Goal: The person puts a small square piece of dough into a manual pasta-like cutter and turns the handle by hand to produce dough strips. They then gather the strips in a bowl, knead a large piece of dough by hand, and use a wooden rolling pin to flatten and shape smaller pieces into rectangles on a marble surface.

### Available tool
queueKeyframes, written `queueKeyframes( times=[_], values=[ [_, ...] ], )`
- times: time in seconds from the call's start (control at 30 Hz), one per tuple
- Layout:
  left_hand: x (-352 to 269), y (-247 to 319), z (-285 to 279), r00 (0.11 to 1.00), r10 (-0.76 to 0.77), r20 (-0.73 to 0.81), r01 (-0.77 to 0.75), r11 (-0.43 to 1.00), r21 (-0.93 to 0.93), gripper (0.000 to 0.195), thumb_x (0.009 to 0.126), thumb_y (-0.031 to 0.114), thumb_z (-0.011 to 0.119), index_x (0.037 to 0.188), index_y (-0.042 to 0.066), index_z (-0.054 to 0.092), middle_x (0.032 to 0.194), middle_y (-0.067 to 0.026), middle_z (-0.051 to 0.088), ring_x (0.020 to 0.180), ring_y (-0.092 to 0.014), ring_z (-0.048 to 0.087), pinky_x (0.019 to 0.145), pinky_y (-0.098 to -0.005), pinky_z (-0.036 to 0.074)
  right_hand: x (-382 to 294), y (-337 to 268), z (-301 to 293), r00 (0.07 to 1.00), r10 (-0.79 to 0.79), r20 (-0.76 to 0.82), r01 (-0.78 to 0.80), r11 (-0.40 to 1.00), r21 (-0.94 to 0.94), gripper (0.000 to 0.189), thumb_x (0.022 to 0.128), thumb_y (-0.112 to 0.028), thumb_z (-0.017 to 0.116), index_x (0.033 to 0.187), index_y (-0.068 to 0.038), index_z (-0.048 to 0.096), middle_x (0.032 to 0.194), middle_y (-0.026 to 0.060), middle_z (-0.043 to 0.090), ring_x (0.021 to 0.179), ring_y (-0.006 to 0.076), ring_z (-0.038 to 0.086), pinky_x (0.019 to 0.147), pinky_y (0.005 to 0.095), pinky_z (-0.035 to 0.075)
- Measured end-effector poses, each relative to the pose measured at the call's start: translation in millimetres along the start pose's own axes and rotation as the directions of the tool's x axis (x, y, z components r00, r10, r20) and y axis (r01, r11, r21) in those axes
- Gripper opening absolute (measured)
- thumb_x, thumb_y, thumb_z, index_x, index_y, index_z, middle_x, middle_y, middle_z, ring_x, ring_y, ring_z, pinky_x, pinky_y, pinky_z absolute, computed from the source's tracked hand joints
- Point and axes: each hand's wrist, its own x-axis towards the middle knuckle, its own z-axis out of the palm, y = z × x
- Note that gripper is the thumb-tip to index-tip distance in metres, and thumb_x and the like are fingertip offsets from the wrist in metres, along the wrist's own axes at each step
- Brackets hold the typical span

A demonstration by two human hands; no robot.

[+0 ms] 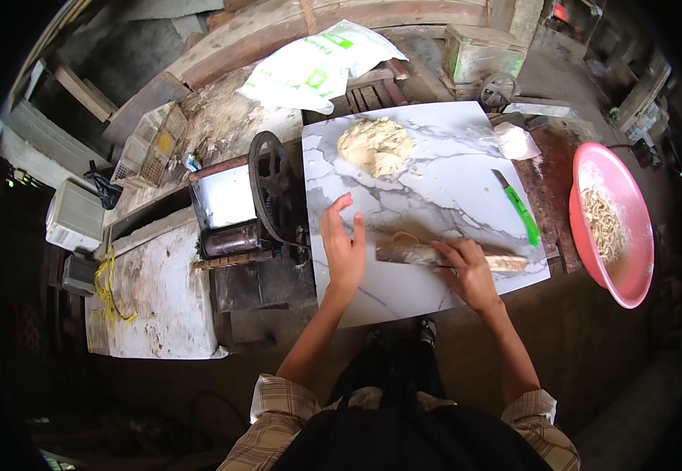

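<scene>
On a marble-patterned board (435, 176), my left hand (344, 247) hovers near the left side with its fingers apart, holding nothing. My right hand (467, 268) grips a flat wooden bar (509, 263), floury and blurred, that lies crosswise near the board's front. By the bar's left part is a small piece of dough (406, 238), partly hidden. A large lump of dough (376, 144) rests at the back left of the board. To the right lies a knife with a green handle (520, 212). A plastic bag of white powder (516, 141) sits at the board's back right corner.
A pink basin (644, 235) with dough strips (603, 226) stands at the right. Left of the board is a roller machine with a black handwheel (264, 188). A white sack (317, 68) lies behind, and a plastic basket (149, 147) stands at the back left.
</scene>
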Motion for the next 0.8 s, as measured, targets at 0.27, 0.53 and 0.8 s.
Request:
queueKeyframes(
  times=[0.27, 0.53, 0.8],
  values=[
    [-15, -2, 39, 0.984, 0.079, 0.16, -0.154, 0.833, 0.531, 0.052, 0.093, 0.031, 0.05, 0.132, 0.0, 0.037, 0.133, -0.0175, 0.04, 0.136, -0.034, 0.02, 0.108, -0.0598, 0.011, 36, -7, 41, 0.993, -0.035, 0.112, 0.032, 0.999, 0.025, 0.033, 0.086, -0.032, 0.06, 0.108, -0.008, 0.058, 0.101, 0.0079, 0.054, 0.098, 0.0253, 0.05, 0.083, 0.0403, 0.038],
    [38, -27, 51, 0.984, 0.165, 0.059, -0.171, 0.827, 0.535, 0.051, 0.094, 0.029, 0.047, 0.131, -0.004, 0.037, 0.134, -0.0156, 0.041, 0.138, -0.033, 0.017, 0.108, -0.0625, 0.001, 99, 3, 80, 0.938, 0.24, -0.25, -0.309, 0.906, -0.29, 0.044, 0.094, -0.037, 0.045, 0.116, 0.001, 0.054, 0.128, 0.0126, 0.049, 0.125, 0.0272, 0.04, 0.103, 0.0445, 0.028],
    [4, -10, 47, 0.988, 0.042, 0.147, -0.112, 0.852, 0.511, 0.058, 0.095, 0.028, 0.044, 0.137, -0.009, 0.028, 0.142, -0.0191, 0.033, 0.141, -0.034, 0.01, 0.108, -0.0619, 0.003, 59, 1, 77, 0.959, 0.278, -0.057, -0.283, 0.913, -0.293, 0.045, 0.095, -0.031, 0.043, 0.126, 0.0, 0.052, 0.137, 0.0154, 0.046, 0.132, 0.0282, 0.037, 0.109, 0.0451, 0.025]
  ],
)
